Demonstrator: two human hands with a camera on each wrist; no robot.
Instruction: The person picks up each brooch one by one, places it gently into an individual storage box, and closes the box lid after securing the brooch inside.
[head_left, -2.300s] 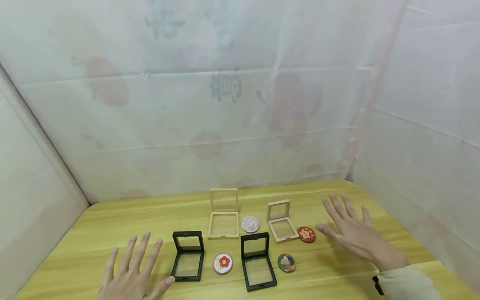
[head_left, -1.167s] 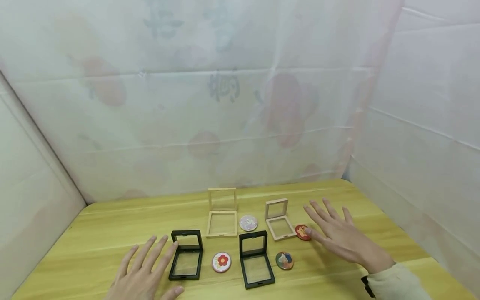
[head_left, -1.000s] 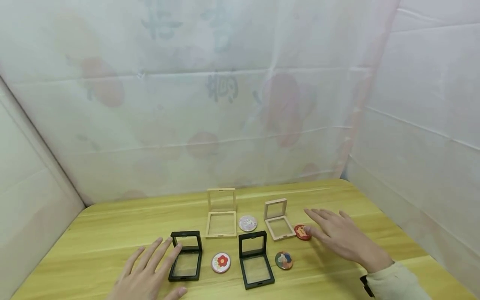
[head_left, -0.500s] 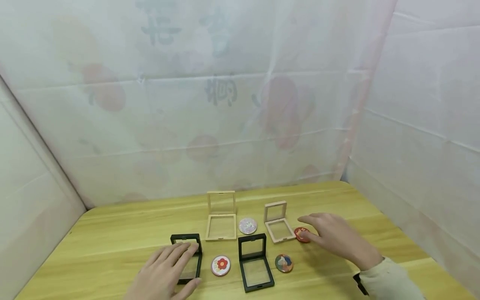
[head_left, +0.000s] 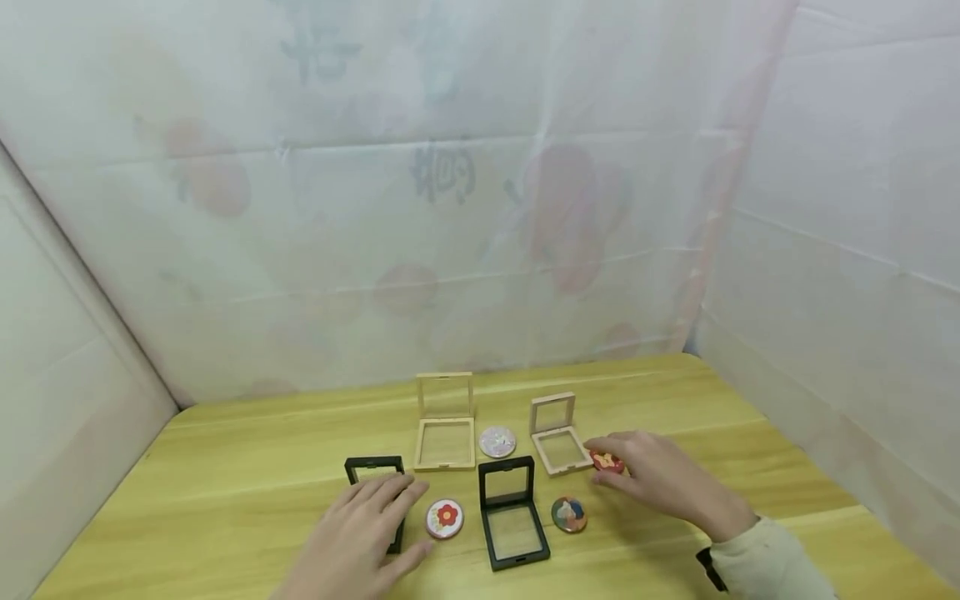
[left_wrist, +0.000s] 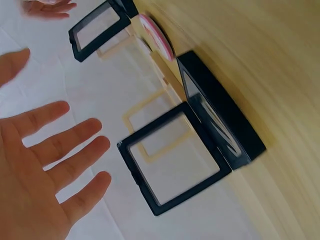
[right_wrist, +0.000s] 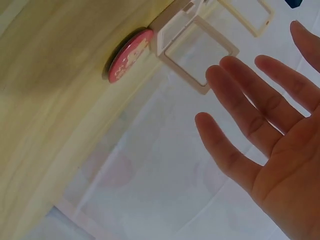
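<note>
My left hand (head_left: 356, 537) hovers over a small black display case (head_left: 375, 461) whose lid stands up, hiding much of its base. Its fingers are spread and hold nothing; the left wrist view shows them apart from that black case (left_wrist: 225, 110). A white badge with a red flower (head_left: 445, 518) lies just right of this hand. At the right, my right hand (head_left: 667, 483) is over a red round badge (head_left: 606, 461), with thumb and fingers on either side of it in the head view. In the right wrist view its extended fingers look clear of the red badge (right_wrist: 130, 56).
A second open black case (head_left: 521, 562) stands in the middle, a multicoloured badge (head_left: 569, 515) to its right. Behind are a large beige case (head_left: 446, 466), a pale shiny badge (head_left: 497, 442) and a small beige case (head_left: 567, 470). Cloth walls (head_left: 360, 250) enclose the table.
My left hand has moved right across the left black case towards the flower badge. My right hand has moved left and lowered to the red badge. The cases and badges lie as before.
</note>
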